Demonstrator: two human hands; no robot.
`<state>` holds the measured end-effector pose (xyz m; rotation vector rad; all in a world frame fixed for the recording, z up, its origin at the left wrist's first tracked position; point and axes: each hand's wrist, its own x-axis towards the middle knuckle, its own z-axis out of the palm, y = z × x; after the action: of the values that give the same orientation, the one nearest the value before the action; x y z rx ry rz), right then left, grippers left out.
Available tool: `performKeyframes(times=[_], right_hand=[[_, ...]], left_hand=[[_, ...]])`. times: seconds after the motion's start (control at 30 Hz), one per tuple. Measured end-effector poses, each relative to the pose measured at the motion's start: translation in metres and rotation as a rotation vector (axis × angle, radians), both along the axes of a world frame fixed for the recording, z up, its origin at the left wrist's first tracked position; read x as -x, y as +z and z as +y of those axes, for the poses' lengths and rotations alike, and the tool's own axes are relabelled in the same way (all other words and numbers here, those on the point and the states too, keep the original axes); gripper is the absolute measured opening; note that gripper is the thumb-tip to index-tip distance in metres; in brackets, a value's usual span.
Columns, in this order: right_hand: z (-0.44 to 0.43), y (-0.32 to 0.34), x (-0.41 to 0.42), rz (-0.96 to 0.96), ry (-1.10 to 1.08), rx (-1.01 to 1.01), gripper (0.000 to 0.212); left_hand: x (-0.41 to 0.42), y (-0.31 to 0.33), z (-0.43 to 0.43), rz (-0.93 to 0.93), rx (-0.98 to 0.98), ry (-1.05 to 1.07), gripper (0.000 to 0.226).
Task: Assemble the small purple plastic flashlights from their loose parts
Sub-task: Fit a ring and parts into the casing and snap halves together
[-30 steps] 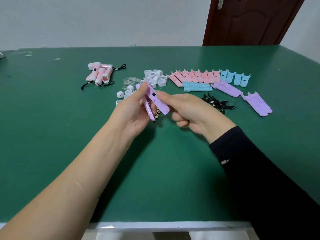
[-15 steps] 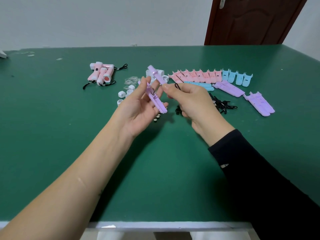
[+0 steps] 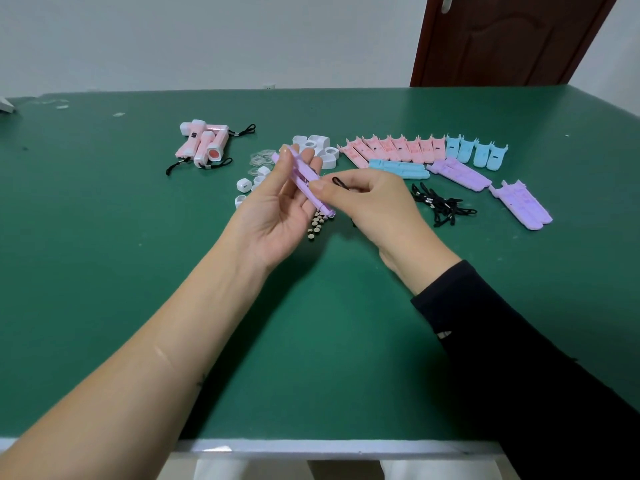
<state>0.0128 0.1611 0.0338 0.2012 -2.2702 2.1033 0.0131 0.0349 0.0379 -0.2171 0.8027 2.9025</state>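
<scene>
**Two purple shell halves (image 3: 306, 176) closed up in L hand (image 3: 277, 216)**

L hand grips purple shell halves over table (image 3: 311, 341); they were spread 0.5 s ago. R hand (image 3: 367, 202), pinching black cord (image 3: 341, 183), has moved in; cord fitting likely next. Pink flashlights (image 3: 204, 145), white caps (image 3: 318, 147), button cells (image 3: 317, 225), cord pile (image 3: 443, 206), spare purple shells (image 3: 460, 173). Nothing obstructs.

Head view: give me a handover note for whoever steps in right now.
Left hand grips a purple shell above the table. Right hand pinches a black cord at that shell.
On the table: spare shells at right, cord pile beside them, white caps behind the hands, batteries below them.
Done: pink flashlights lie finished far left; no finished purple one shows.
Left: fit the cord, close the shell, add remaining parts, repeat.
</scene>
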Motion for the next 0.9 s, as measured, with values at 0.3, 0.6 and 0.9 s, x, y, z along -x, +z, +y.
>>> performKeyframes(times=[0.3, 0.6, 0.9], right_hand=[[0.0019, 0.0033, -0.0022, -0.016, 0.064, -0.019, 0.011], [0.0035, 0.0056, -0.004, -0.075, 0.101, -0.083, 0.011], [0.0074, 0.0062, -0.0013, -0.093, 0.09, -0.072, 0.018]], left_hand=[[-0.0016, 0.0021, 0.0019, 0.018, 0.06, 0.056, 0.014], [-0.0008, -0.0028, 0.003, 0.114, 0.228, 0.066, 0.015], [0.0013, -0.0003, -0.0036, 0.138, 0.357, 0.035, 0.029]])
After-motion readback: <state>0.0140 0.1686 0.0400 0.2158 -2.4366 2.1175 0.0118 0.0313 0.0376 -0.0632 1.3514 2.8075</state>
